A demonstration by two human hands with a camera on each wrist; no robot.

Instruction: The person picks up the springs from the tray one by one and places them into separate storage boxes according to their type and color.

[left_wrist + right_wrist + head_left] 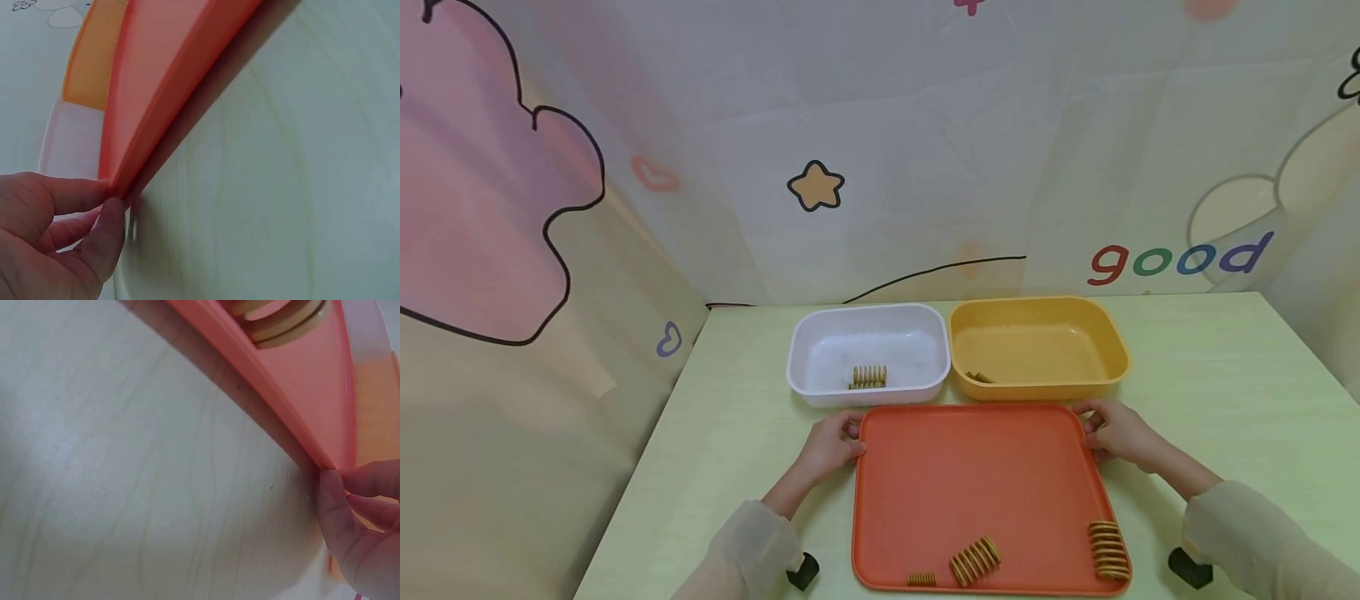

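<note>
An orange tray (pixel 977 483) lies before me with its long sides running left to right. My left hand (pixel 835 442) pinches its far left corner between thumb and fingers, seen closely in the left wrist view. At the far right corner, my right hand (pixel 1120 433) grips the rim the same way. Three brass-coloured coil springs rest along the tray's near side: a small spring (pixel 922 579), a thicker spring (pixel 975 562) and a large spring (pixel 1108 551) by the right rim. Whether the far edge is lifted off the table, I cannot tell.
Behind the tray stand a white bin (pixel 795 367) with gold springs (pixel 869 377) and a yellow bin (pixel 1037 390) with small springs (pixel 977 377). The two bins sit side by side on the pale green table (pixel 722 400). A printed cloth (pixel 887 167) hangs behind.
</note>
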